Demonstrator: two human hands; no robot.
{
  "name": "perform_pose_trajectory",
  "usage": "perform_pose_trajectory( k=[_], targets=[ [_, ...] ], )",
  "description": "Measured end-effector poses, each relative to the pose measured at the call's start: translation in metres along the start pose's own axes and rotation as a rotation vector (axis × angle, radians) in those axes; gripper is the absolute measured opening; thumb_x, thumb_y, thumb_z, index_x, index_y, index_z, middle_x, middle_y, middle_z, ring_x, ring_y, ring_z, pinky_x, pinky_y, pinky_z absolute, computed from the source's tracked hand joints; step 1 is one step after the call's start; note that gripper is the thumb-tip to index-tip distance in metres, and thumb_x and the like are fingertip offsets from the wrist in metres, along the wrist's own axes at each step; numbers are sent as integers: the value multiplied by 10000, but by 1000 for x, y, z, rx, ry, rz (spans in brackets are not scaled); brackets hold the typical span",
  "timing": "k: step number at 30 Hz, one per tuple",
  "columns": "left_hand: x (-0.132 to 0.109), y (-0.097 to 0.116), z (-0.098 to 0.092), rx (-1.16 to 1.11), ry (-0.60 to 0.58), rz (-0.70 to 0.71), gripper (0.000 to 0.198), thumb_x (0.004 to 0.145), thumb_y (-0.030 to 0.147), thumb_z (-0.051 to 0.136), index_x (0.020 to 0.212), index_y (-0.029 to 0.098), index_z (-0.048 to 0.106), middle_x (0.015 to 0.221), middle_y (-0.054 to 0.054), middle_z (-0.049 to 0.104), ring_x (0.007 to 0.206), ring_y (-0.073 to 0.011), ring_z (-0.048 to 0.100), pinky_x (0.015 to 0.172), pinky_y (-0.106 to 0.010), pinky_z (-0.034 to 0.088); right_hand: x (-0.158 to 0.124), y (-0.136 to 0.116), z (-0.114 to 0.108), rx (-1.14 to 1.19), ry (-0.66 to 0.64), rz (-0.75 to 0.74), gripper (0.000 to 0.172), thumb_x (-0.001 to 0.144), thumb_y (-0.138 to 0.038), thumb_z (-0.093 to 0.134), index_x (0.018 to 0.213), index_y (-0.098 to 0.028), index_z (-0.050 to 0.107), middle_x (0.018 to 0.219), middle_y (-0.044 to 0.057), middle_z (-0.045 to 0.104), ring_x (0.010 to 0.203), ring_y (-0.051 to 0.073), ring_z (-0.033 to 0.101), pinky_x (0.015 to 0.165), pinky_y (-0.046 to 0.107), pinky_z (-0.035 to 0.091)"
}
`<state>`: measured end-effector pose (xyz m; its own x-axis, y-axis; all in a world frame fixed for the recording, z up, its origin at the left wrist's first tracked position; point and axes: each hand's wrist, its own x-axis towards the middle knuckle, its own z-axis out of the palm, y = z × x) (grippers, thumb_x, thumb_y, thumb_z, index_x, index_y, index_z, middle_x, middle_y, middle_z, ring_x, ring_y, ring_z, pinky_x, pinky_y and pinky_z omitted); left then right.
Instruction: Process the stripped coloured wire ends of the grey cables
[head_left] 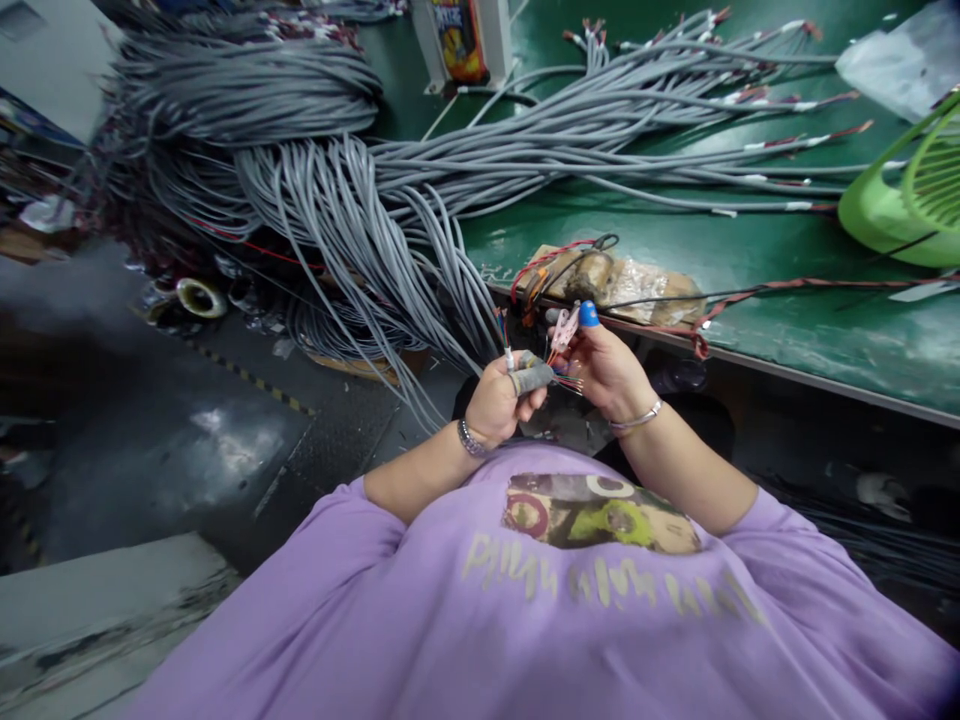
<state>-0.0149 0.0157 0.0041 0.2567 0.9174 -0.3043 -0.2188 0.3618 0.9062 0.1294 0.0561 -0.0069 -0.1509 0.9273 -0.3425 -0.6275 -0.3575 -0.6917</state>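
Beside a green bench, left hand gripping coloured wires, right hand pinching a pink tool

We see grey cables with white bands and reddish ends, against a deep green surface. Our left hand wears a grey wrap, our right hand a bright blue thumb cap, and the small tool is pale pink. Our shirt is lilac, its print mixing brown, maroon and yellow-green. The slatted plastic item is lime green; the floor tape has yellow-and-black stripes.
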Motion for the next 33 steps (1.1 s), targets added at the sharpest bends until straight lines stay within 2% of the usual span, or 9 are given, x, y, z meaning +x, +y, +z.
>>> perform_pose_trajectory(
  k=[7, 17, 19, 23, 25, 30, 33],
  targets=[
    [0, -2, 2, 32, -7, -16, 361, 685, 425, 781, 655, 173, 524, 462, 50, 539, 307, -30, 354, 317, -178, 201, 3, 5, 0, 49, 36, -38, 453, 733, -621, 789, 845, -190, 707, 761, 17, 731, 690, 128, 655, 616, 242, 503],
    [-8, -1, 1, 10, 12, -4, 360, 680, 437, 774, 657, 181, 522, 455, 51, 541, 301, -37, 354, 309, -181, 192, -4, -2, -1, 18, -70, 93, 593, 783, -785, 601, 829, -198, 673, 708, 17, 683, 584, 120, 586, 524, 237, 444],
    [-11, -2, 2, 19, 20, -3, 372, 675, 448, 778, 657, 184, 518, 462, 52, 544, 306, -36, 358, 313, -183, 191, -4, -4, -1, 13, -92, 98, 555, 795, -749, 625, 834, -197, 677, 705, 11, 674, 567, 114, 565, 509, 235, 435],
    [-13, -2, 4, 24, 69, 23, 387, 687, 453, 772, 654, 190, 490, 466, 59, 538, 316, -35, 361, 323, -187, 184, -5, -5, -1, 8, -80, 41, 356, 815, -552, 730, 840, -200, 690, 667, -20, 638, 561, 96, 532, 516, 215, 433],
    [-13, -1, 5, 19, 89, 43, 384, 703, 449, 763, 658, 192, 481, 469, 60, 538, 319, -36, 364, 325, -190, 180, -5, -2, -2, 3, -71, 7, 325, 819, -519, 736, 836, -196, 697, 672, -18, 639, 566, 95, 527, 522, 214, 437],
    [-9, 0, 5, 10, 72, 50, 372, 717, 438, 758, 666, 189, 486, 479, 56, 552, 321, -38, 372, 333, -194, 172, 0, 10, -9, -33, -34, -152, 466, 797, -667, 696, 818, -201, 696, 725, 5, 666, 593, 102, 541, 537, 228, 441],
    [-7, -1, 5, 11, 68, 45, 369, 719, 437, 756, 675, 189, 487, 482, 56, 559, 321, -37, 373, 335, -191, 168, 3, 13, -7, -22, -50, -71, 530, 769, -732, 675, 815, -204, 678, 726, 7, 668, 588, 108, 544, 535, 238, 440]
  ],
)
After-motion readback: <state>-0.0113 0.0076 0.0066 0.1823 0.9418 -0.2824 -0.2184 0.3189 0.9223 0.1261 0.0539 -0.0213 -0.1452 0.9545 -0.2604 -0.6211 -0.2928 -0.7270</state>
